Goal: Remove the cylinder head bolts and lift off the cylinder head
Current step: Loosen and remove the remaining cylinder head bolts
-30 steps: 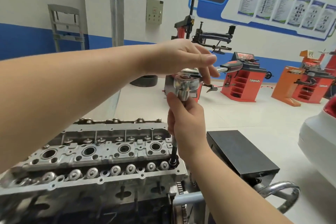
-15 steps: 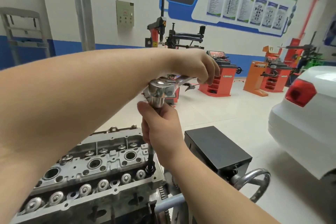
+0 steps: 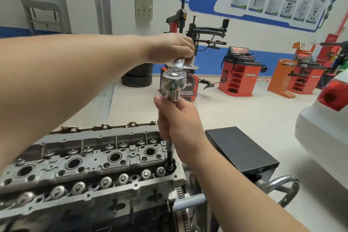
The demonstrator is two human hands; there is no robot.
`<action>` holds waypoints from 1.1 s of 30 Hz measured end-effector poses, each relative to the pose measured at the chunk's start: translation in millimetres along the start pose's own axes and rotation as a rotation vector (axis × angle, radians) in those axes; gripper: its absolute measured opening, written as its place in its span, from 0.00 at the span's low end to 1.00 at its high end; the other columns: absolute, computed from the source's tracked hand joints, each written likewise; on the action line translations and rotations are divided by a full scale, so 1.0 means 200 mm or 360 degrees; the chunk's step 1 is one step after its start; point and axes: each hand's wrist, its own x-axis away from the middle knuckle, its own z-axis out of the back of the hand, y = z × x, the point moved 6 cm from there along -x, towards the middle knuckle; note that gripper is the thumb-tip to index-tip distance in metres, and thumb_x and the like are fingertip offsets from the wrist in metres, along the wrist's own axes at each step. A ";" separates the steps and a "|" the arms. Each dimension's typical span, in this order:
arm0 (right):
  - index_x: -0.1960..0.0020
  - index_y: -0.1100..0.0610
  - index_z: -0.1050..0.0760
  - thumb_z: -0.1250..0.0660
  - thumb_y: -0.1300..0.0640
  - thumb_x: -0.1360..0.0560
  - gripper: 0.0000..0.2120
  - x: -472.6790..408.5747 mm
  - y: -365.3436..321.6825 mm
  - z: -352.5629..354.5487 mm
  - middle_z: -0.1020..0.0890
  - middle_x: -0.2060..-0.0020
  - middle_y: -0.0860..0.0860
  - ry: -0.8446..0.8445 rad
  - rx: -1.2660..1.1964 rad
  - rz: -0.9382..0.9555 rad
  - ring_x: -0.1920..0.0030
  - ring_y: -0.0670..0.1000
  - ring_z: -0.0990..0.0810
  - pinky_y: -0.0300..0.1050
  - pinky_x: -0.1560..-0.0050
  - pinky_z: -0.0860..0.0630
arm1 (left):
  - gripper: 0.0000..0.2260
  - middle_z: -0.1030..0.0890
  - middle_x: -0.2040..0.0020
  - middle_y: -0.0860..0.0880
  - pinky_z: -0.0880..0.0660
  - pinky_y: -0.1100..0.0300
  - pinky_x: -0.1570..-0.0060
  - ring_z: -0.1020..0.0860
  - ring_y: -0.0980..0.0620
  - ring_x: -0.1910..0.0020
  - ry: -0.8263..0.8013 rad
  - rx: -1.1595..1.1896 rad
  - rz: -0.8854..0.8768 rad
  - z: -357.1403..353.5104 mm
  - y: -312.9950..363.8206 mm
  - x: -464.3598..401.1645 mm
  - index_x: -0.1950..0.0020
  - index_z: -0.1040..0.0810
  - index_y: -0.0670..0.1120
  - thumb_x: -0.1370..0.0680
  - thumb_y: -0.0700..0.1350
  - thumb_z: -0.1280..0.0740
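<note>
The grey aluminium cylinder head (image 3: 90, 164) lies on the engine at lower left, with spark plug wells and valve springs exposed. A chrome ratchet (image 3: 174, 81) stands upright on a long extension bar (image 3: 170, 156) whose black socket sits on a bolt (image 3: 170, 168) at the head's near right corner. My right hand (image 3: 177, 120) grips the extension just under the ratchet head. My left hand (image 3: 171, 49) holds the ratchet's handle from above, fingers curled round it.
A black box (image 3: 243, 150) sits to the right of the engine, with the stand's chrome hand wheel (image 3: 282, 184) below it. A white car's rear (image 3: 323, 118) is at far right. Red tyre machines (image 3: 239, 71) and stacked tyres (image 3: 137, 77) stand behind.
My left hand has swung the ratchet handle from the right round towards the back left. The right hand stays on the extension. The view has shifted with my head.
</note>
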 end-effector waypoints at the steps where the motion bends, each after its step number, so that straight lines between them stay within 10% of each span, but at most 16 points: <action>1: 0.64 0.52 0.35 0.31 0.52 0.21 0.17 0.00 0.00 0.00 0.37 0.75 0.48 -0.0008 0.0003 -0.0002 0.75 0.48 0.42 0.41 0.74 0.44 | 0.12 0.20 0.41 0.40 0.28 0.40 0.34 0.23 0.40 0.39 -0.0010 0.0040 0.0040 -0.01 -0.05 0.00 0.56 0.22 0.54 0.19 0.54 0.42; 10: 0.66 0.53 0.36 0.33 0.58 0.16 0.22 0.01 -0.02 0.00 0.37 0.77 0.49 0.0019 0.0083 0.0045 0.77 0.50 0.41 0.41 0.74 0.43 | 0.31 0.21 0.45 0.50 0.34 0.50 0.36 0.29 0.49 0.36 0.0146 -0.0183 0.0272 0.05 -0.33 0.30 0.42 0.19 0.49 0.17 0.67 0.55; 19: 0.66 0.64 0.36 0.32 0.52 0.23 0.21 -0.01 -0.02 -0.01 0.34 0.77 0.53 0.0109 0.0228 0.0152 0.77 0.51 0.38 0.42 0.74 0.40 | 0.34 0.24 0.58 0.55 0.34 0.51 0.49 0.31 0.51 0.49 0.0513 -0.0321 0.0432 0.11 -0.41 0.74 0.52 0.22 0.55 0.20 0.73 0.61; 33: 0.71 0.59 0.34 0.36 0.50 0.22 0.21 0.02 -0.02 0.00 0.34 0.77 0.54 0.0217 0.0369 0.0062 0.78 0.52 0.37 0.43 0.75 0.37 | 0.25 0.22 0.62 0.56 0.25 0.53 0.62 0.23 0.50 0.62 0.0786 -0.0813 0.0849 0.27 0.34 1.47 0.51 0.22 0.55 0.19 0.70 0.50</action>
